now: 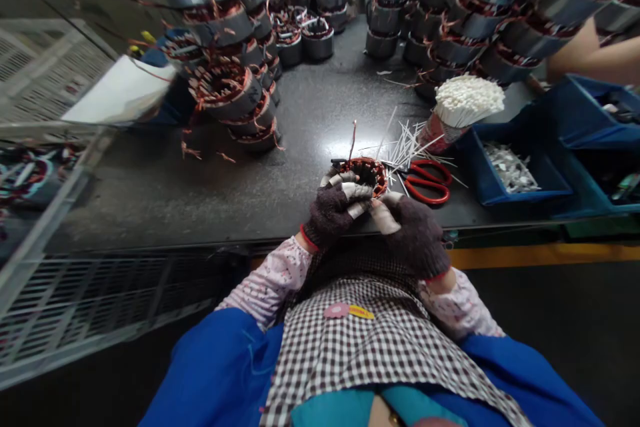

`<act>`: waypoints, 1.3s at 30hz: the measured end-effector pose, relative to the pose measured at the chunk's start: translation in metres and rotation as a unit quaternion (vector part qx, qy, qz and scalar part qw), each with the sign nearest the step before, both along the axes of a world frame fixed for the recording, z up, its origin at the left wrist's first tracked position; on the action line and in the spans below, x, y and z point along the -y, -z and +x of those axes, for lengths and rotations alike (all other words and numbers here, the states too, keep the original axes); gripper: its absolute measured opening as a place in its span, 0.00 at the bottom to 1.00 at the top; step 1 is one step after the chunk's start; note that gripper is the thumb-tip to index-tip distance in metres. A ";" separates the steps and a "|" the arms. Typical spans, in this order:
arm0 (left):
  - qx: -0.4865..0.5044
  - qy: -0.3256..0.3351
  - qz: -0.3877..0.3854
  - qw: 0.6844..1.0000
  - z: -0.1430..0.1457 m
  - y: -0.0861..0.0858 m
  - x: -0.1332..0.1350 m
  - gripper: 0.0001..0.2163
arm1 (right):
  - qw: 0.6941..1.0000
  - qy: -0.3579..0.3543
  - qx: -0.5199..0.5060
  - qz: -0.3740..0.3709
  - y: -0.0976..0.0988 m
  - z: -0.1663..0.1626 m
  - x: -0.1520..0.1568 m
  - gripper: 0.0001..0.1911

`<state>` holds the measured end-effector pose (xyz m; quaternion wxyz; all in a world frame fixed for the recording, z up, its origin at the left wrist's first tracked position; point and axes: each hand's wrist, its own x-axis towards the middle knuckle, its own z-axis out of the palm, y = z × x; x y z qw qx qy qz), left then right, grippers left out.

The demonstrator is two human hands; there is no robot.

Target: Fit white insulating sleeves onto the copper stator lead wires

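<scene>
Covering the lap: brown-and-white checked cloth apron (345, 340).
Hands: dark knit-gloved left hand (333, 210) and right hand (417, 233), close together, white-wrapped fingers closed on a round copper-wound ring (380, 177).
Ring's place: near the dark flat tabletop's (165, 207) front edge.
Red-handled scissors (427, 182): just right of the ring, touching thin white strips (404, 147).
Red-patterned cup (440, 133): beyond the scissors, packed with white-tipped sticks (469, 101).
Stacked grey metal cylinders with copper windings (230, 103): farther back, both sides.

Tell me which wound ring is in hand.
The wound ring left of the red-handled scissors: the left hand grips it, the right hand is at its edge; the others stand apart.
</scene>
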<state>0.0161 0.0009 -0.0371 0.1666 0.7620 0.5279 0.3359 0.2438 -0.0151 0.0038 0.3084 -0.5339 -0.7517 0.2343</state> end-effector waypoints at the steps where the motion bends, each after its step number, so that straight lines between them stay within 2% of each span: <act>1: 0.001 0.003 0.007 1.000 0.000 0.000 -0.001 0.12 | 1.000 -0.011 0.021 -0.013 0.001 -0.001 -0.004 0.13; 3: -0.006 0.001 0.018 1.000 0.001 0.000 0.000 0.12 | 0.999 -0.026 0.032 -0.021 0.007 -0.003 -0.014 0.10; 6: -0.029 -0.007 0.013 0.999 0.004 -0.003 0.002 0.12 | 0.999 -0.031 0.003 -0.014 0.016 -0.004 -0.022 0.11; 9: -0.034 -0.016 0.009 0.999 0.008 -0.006 0.003 0.12 | 0.999 -0.033 -0.036 -0.019 0.013 0.000 -0.017 0.10; 11: -0.031 -0.029 0.004 0.999 0.009 -0.008 0.003 0.12 | 0.992 -0.058 -0.094 -0.060 0.004 0.005 -0.009 0.10; 14: -0.035 -0.031 -0.002 0.999 0.007 -0.008 0.001 0.11 | 0.957 -0.114 -0.217 -0.153 -0.007 0.011 -0.005 0.13; 16: -0.029 -0.020 -0.002 0.999 0.005 -0.004 -0.001 0.13 | 0.941 -0.111 -0.278 -0.160 -0.007 0.012 -0.011 0.14; 19: -0.007 -0.020 -0.003 1.000 0.002 0.005 -0.002 0.16 | 0.926 -0.105 -0.327 -0.153 0.007 0.009 -0.024 0.17; 22: -0.011 -0.020 0.009 1.000 0.001 0.017 -0.002 0.10 | 0.899 -0.134 -0.340 -0.243 0.022 0.009 -0.022 0.23; 25: -0.028 -0.016 0.031 0.999 0.003 0.024 -0.004 0.04 | 0.893 -0.085 -0.338 -0.284 0.025 0.013 -0.006 0.25; 28: -0.042 0.011 0.043 0.998 0.007 0.027 -0.006 0.05 | 0.895 -0.036 -0.350 -0.276 0.013 0.005 -0.007 0.23; 32: -0.016 0.061 0.062 0.996 0.008 0.023 -0.007 0.04 | 0.906 -0.006 -0.367 -0.212 -0.003 -0.032 -0.040 0.21; 34: -0.004 0.049 0.070 0.996 0.007 0.019 -0.005 0.07 | 0.916 -0.009 -0.354 -0.189 -0.002 -0.044 -0.054 0.23; 36: 0.001 0.001 0.067 0.998 0.008 0.014 -0.002 0.14 | 0.933 -0.032 -0.320 -0.163 0.002 -0.036 -0.059 0.25; 38: 0.006 -0.058 0.057 0.997 0.010 0.009 0.000 0.18 | 0.959 -0.042 -0.261 -0.105 0.007 -0.007 -0.063 0.28; 39: 0.008 -0.079 0.054 0.995 0.012 0.007 0.001 0.18 | 0.974 -0.033 -0.214 -0.066 0.008 0.014 -0.066 0.28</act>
